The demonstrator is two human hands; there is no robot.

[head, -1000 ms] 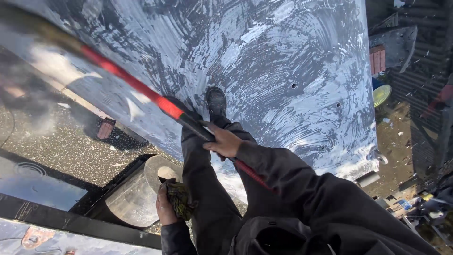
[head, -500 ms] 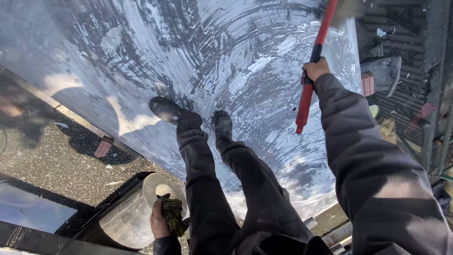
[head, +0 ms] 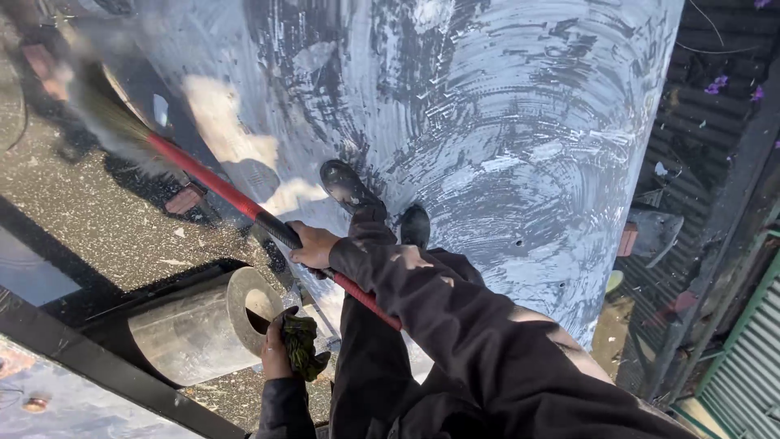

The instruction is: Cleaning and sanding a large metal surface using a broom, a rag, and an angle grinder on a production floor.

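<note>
Wet grey roof (head: 520, 114); shoes (head: 349, 187) planted on it.

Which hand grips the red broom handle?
The right hand, closed around the red broom handle; the left hand holds a dark green cloth instead.

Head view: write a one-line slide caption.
Right hand sweeps a red broom across the streaked roof; left hand holds a rag.

Dark long sleeves (head: 422, 301), dark trousers (head: 366, 358), 2 black shoes (head: 345, 185).
</note>
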